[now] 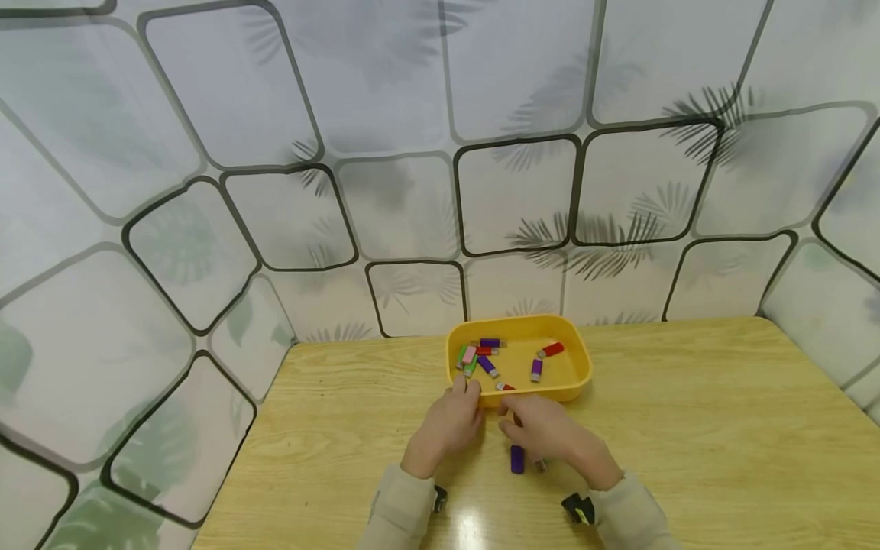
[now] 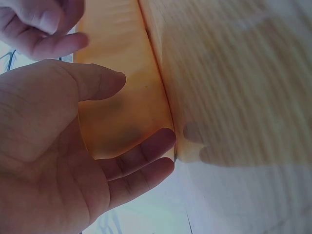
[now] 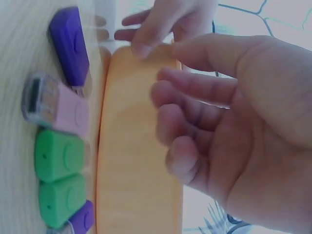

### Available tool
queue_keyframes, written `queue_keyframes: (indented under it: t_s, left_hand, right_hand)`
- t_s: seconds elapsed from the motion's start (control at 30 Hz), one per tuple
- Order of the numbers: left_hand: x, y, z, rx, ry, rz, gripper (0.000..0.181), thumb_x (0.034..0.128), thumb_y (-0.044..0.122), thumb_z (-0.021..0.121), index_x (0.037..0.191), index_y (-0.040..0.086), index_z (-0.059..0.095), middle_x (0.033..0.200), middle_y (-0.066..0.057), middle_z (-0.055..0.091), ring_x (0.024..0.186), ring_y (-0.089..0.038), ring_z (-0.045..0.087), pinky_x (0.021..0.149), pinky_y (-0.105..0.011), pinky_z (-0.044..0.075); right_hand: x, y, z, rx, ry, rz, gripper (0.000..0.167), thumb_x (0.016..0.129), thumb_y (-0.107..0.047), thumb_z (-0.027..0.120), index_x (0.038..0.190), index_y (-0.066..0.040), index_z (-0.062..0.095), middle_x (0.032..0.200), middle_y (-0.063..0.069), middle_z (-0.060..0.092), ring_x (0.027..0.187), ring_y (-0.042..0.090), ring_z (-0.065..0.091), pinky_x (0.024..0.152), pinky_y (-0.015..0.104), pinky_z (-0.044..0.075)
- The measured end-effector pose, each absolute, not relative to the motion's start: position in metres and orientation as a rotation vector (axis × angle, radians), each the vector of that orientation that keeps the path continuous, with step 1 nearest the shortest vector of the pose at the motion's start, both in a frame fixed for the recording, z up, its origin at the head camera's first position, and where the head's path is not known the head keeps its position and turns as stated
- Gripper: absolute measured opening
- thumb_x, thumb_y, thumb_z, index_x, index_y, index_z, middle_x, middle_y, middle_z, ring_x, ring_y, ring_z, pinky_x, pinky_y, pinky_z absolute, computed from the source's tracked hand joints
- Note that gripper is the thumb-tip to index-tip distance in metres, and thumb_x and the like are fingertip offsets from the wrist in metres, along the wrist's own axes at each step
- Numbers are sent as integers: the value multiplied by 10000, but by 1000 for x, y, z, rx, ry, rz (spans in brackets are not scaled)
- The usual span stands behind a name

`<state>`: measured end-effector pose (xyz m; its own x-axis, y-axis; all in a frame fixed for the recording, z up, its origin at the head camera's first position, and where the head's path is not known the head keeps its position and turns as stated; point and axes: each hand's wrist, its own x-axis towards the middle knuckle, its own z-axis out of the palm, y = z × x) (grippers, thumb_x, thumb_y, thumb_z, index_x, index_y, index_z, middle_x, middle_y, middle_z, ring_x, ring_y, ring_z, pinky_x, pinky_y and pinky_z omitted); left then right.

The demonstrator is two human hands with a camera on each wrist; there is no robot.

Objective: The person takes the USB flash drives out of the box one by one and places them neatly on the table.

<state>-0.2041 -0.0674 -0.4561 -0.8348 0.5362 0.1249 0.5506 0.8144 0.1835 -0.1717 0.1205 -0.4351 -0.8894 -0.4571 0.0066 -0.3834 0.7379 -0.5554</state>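
My left hand (image 1: 448,422) grips the front left rim of a yellow tray (image 1: 574,389); the left wrist view shows its thumb at the outer wall and two fingers stretched below. My right hand (image 1: 550,431) is just in front of the tray's front wall, fingers loosely bent, nothing seen in it. In the right wrist view, a purple USB drive (image 3: 69,46), a pink one (image 3: 70,109) and two green ones (image 3: 58,156) lie on the table before that wall, beside another purple one (image 3: 83,217). In the head view my right hand covers most of them.
Inside the tray lie several USB drives, among them a red one (image 1: 551,350), a purple one (image 1: 536,370) and a pink one (image 1: 470,355). The wooden table (image 1: 344,428) reaches back to a patterned fabric wall (image 1: 406,206), which also stands at both sides.
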Motion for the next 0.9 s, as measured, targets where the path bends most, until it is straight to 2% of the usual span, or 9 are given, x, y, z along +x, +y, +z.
queue_keyframes:
  t_s: [0.1, 0.2, 0.37, 0.47, 0.6, 0.7, 0.9]
  left_hand:
    - [-205, -68, -457, -871, -2932, -326, 208, 973, 171, 591, 1100, 34, 499, 948, -86, 438, 700, -188, 498, 577, -308, 455]
    - [-207, -68, -457, -868, -2932, -322, 221, 971, 175, 599, 1113, 34, 503, 956, -86, 442, 700, -182, 494, 573, -300, 450]
    - [-211, -68, -454, -842, -2966, -328, 249, 985, 199, 588, 1157, 39, 506, 989, -87, 457, 725, -180, 506, 583, -294, 459]
    - [-210, -68, -453, -826, -2987, -341, 251, 993, 205, 575, 1174, 47, 505, 1006, -88, 460, 733, -184, 519, 591, -299, 467]
    - [-207, -68, -456, -845, -3008, -369, 255, 989, 197, 572, 1179, 42, 502, 1006, -94, 450, 699, -174, 501, 574, -286, 457]
    - [-205, -67, -460, -854, -3017, -367, 255, 986, 195, 573, 1172, 36, 499, 1007, -95, 443, 684, -163, 481, 562, -271, 443]
    - [-205, -66, -461, -851, -2981, -316, 242, 981, 190, 582, 1150, 37, 501, 1005, -94, 451, 705, -175, 502, 579, -290, 460]
  right_hand:
    - [-176, 123, -433, -675, 2901, -910, 114, 966, -147, 620, 1027, -60, 664, 668, -86, 502, 552, 57, 438, 512, 231, 381]
    - [-181, 125, -430, -647, 3010, -992, 80, 953, -108, 627, 1004, -64, 669, 759, -61, 554, 641, 78, 482, 577, 243, 435]
    - [-198, 128, -438, -589, 3304, -1052, 76, 930, -79, 652, 985, -37, 684, 955, 82, 607, 844, 238, 543, 749, 381, 496]
    - [-208, 132, -447, -491, 3375, -974, 161, 971, -150, 619, 1007, -11, 690, 1018, 159, 617, 937, 344, 545, 836, 469, 472]
    - [-214, 138, -455, -318, 3266, -779, 297, 1024, -267, 533, 1055, -14, 687, 1208, 259, 624, 1152, 434, 563, 955, 543, 458]
    - [-217, 140, -458, -240, 3162, -703, 339, 1032, -299, 497, 1091, -28, 692, 1330, 307, 557, 1267, 450, 508, 965, 554, 464]
    - [-223, 140, -455, -189, 3033, -671, 421, 1025, -313, 427, 1220, -34, 674, 1420, 278, 495, 1363, 431, 413, 1010, 559, 428]
